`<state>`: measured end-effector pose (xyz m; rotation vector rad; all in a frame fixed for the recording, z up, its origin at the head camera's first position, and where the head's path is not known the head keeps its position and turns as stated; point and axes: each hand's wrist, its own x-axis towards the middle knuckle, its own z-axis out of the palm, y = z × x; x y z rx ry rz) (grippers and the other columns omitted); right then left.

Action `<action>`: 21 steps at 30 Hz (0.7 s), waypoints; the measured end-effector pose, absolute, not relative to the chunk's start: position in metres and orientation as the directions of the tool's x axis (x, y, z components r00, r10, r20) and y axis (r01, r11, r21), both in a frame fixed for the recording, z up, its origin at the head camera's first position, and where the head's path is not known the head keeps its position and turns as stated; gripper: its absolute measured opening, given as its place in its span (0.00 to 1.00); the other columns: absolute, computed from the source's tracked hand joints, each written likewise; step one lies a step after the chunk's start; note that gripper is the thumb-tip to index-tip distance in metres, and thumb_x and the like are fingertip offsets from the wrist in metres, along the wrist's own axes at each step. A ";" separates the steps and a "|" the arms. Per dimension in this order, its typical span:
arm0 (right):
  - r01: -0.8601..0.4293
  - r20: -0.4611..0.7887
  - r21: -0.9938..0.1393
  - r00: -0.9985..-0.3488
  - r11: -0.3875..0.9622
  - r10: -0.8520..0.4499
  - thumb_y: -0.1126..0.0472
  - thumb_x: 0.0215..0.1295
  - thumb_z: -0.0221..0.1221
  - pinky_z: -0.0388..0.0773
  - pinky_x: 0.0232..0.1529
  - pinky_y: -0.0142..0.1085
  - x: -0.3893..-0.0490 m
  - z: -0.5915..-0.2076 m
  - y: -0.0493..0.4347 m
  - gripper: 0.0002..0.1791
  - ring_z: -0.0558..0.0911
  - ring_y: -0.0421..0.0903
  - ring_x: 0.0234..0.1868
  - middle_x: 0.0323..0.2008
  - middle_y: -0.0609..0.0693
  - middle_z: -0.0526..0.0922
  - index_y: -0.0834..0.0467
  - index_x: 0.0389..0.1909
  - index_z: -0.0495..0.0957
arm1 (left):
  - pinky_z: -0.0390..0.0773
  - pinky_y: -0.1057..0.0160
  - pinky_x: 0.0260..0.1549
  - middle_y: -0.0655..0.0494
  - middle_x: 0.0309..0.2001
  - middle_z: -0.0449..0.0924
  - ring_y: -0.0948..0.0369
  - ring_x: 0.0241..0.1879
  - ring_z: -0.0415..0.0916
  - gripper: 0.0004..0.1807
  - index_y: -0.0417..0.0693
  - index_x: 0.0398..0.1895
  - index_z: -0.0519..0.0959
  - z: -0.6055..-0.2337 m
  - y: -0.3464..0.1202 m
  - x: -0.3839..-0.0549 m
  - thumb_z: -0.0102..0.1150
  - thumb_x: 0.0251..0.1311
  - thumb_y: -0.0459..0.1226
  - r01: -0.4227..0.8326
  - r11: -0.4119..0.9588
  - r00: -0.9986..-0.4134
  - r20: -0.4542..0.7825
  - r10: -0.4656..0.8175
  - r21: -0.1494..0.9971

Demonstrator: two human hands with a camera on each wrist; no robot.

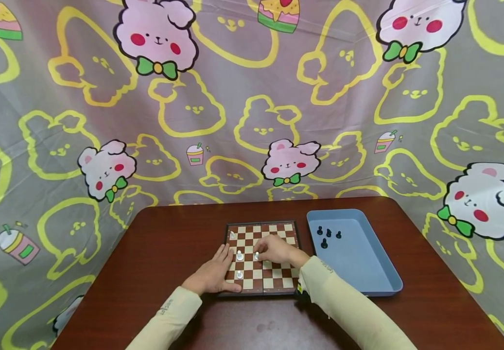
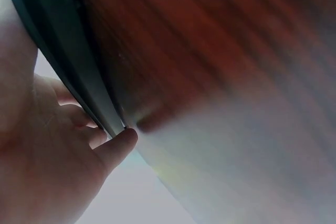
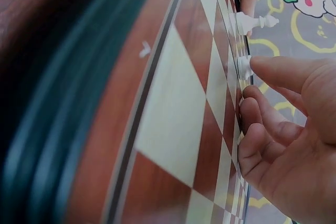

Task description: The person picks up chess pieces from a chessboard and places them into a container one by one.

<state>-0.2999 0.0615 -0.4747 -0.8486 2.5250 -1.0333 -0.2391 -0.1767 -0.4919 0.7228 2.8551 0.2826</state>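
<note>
A brown and cream chessboard (image 1: 280, 281) lies on the table in the head view. My left hand (image 1: 214, 273) rests spread at its near left corner, thumb along the front edge and fingers up the left side. The left wrist view has the fingers (image 2: 119, 148) against the board's dark side (image 2: 86, 72). Near the board's middle, my right hand (image 1: 276, 249) pinches a small white chess piece (image 1: 257, 256) between thumb and fingertips; the same piece (image 3: 244, 67) is partly covered in the right wrist view. A taller white chess piece (image 1: 239, 255) stands left of it.
Other white chess pieces stand near the board's front left (image 1: 239, 275) and at its far left corner (image 1: 232, 235). Right of the board sits a blue tray (image 1: 365, 262) holding several black chess pieces (image 1: 324, 243). A patterned cloth (image 1: 234, 112) hangs behind the brown table (image 1: 173, 228).
</note>
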 end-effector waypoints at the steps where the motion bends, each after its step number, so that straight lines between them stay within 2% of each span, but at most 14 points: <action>1: -0.421 -0.029 -0.709 -0.784 0.565 -0.620 0.65 0.59 0.63 0.75 0.32 0.35 -0.300 -0.475 0.061 0.06 0.78 0.40 0.34 0.31 0.42 0.81 0.55 0.38 0.83 | 0.64 0.51 0.59 0.35 0.72 0.41 0.44 0.72 0.38 0.65 0.31 0.71 0.50 -0.492 -0.177 -0.239 0.58 0.43 0.70 0.451 0.864 -0.865 -0.128 0.485 0.226; 11: -0.497 0.010 -0.637 -0.770 0.589 -0.638 0.64 0.60 0.63 0.73 0.32 0.34 -0.300 -0.479 0.059 0.05 0.76 0.36 0.30 0.27 0.38 0.80 0.50 0.29 0.83 | 0.64 0.51 0.59 0.35 0.72 0.41 0.44 0.72 0.38 0.65 0.30 0.71 0.50 -0.491 -0.177 -0.237 0.58 0.43 0.70 0.443 0.864 -0.866 -0.134 0.481 0.237; 21: -0.472 0.016 -0.689 -0.768 0.549 -0.640 0.63 0.62 0.62 0.74 0.31 0.35 -0.300 -0.470 0.064 0.02 0.77 0.38 0.31 0.29 0.41 0.81 0.55 0.33 0.83 | 0.65 0.51 0.58 0.35 0.73 0.40 0.45 0.72 0.37 0.65 0.31 0.72 0.49 -0.490 -0.178 -0.238 0.58 0.43 0.70 0.439 0.863 -0.866 -0.136 0.480 0.249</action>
